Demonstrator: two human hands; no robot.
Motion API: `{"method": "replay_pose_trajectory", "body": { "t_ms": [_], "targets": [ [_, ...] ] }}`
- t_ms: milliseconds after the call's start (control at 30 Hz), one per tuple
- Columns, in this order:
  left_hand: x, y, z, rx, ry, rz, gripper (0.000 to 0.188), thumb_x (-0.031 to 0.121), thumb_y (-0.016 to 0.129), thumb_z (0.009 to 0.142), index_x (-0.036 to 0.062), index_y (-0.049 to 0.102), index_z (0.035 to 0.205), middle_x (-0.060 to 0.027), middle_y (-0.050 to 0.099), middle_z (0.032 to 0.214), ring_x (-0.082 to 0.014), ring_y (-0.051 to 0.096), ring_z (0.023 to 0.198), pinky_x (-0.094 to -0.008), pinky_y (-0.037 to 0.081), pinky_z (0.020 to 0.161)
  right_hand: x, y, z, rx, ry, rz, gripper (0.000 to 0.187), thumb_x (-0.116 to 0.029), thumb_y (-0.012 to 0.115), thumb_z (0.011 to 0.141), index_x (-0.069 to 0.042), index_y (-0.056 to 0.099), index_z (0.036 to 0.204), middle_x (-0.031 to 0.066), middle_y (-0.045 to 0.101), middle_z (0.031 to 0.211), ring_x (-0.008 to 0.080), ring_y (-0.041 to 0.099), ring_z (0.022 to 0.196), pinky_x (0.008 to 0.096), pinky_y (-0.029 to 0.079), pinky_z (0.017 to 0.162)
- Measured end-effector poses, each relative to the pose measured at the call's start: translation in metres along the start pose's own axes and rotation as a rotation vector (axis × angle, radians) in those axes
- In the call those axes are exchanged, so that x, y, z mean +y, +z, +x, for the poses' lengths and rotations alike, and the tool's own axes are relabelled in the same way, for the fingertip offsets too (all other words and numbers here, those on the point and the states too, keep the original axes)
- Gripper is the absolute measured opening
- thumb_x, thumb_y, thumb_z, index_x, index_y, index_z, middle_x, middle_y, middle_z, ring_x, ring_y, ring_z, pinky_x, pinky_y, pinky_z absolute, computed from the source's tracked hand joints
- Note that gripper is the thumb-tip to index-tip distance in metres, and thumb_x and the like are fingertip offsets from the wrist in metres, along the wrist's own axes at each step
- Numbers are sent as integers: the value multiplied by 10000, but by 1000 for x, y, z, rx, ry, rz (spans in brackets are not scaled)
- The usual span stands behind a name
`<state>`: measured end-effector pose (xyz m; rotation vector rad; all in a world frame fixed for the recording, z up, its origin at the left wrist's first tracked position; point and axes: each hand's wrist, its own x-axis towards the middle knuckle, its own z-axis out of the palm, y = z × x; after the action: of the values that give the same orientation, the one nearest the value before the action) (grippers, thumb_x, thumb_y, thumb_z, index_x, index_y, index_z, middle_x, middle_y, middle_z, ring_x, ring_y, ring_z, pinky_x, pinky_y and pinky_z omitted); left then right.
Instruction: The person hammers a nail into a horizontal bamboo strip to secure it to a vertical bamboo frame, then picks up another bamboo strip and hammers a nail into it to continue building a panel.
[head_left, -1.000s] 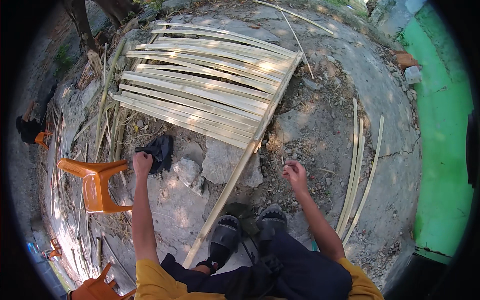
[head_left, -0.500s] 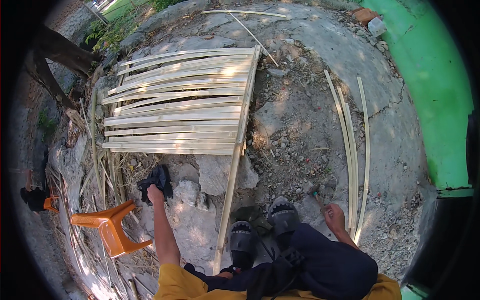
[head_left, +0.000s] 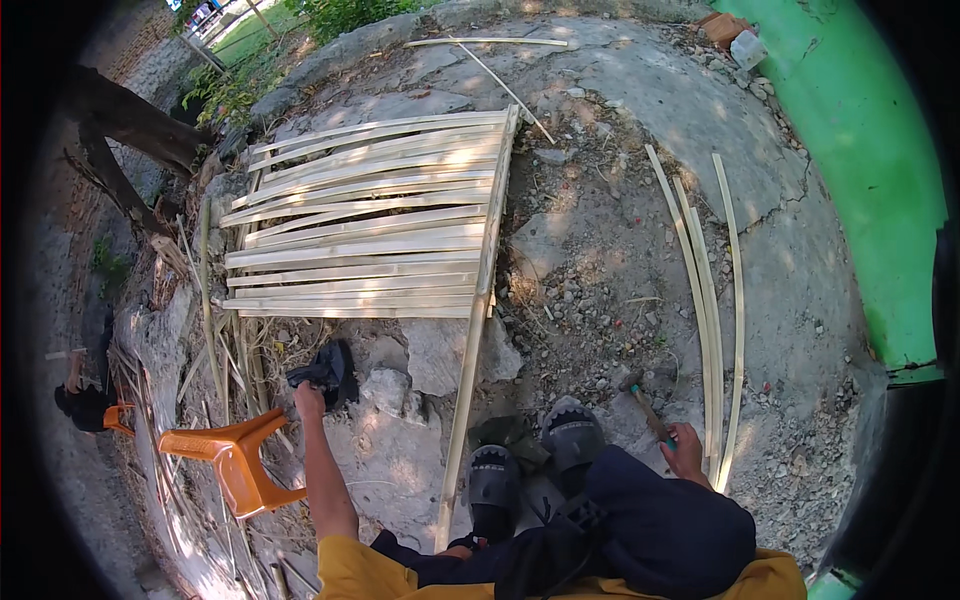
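A crumpled black cloth or bag lies on the rocky ground, with my left hand closed at its near edge. On the right, my right hand has its fingers curled round the near end of a short tan-handled tool with teal-green ends. Its working end is too small to make out. Ahead of me lies a panel of pale bamboo slats, laid side by side across long rails. The right rail, a long bamboo strip, runs toward my feet.
Loose bamboo strips lie to the right, near a green wall. An orange plastic stool is tipped over at left. Rocks and rubble cover the ground. A tree trunk and another person are at far left.
The view has shifted slightly. My right hand has drawn back a little toward me, and more of the tan-handled tool shows. My left hand stays at the black cloth, slightly nearer to me.
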<state>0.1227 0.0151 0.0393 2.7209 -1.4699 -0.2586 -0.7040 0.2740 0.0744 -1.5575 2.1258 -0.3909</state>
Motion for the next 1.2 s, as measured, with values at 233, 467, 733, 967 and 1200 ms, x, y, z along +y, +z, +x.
{"method": "replay_pose_trajectory", "body": {
  "t_ms": [233,467,733,967,1200],
  "targets": [
    [-53,-75,-2,122,82,-105,198,160,814,700,-6,741,778,-239,723,825,-402,717,845,-474,560,766,1,-1,21,-150,16,16,447,-117,871,694,-58,641,1073,103,610,991,295,646,909,414,534,796],
    [38,-125,1,60,237,69,183,167,774,704,16,737,801,-210,721,815,-377,713,788,-457,567,748,170,29,43,-299,-50,-308,299,-314,741,831,-127,696,1060,124,648,1076,345,673,1007,458,545,844],
    [202,-239,-82,-70,572,-277,151,10,686,856,-3,706,1005,-178,746,860,-325,740,809,-405,580,719,29,24,119,-702,49,-334,415,-452,710,831,-96,770,1036,198,736,1094,387,701,1060,490,561,897],
    [322,-179,-134,-366,785,-372,248,-30,640,894,24,655,1136,-161,758,899,-260,749,810,-394,587,751,-23,2,151,-927,40,-617,644,-582,774,756,-61,760,1135,199,729,1187,376,697,1126,495,559,945],
    [333,-131,-123,-397,729,-529,274,-19,684,865,33,658,1133,-136,761,900,-238,753,829,-377,590,749,-27,-6,159,-934,-47,-674,660,-600,766,739,-58,767,1116,186,750,1118,380,724,1051,502,578,897]
  ]
}}
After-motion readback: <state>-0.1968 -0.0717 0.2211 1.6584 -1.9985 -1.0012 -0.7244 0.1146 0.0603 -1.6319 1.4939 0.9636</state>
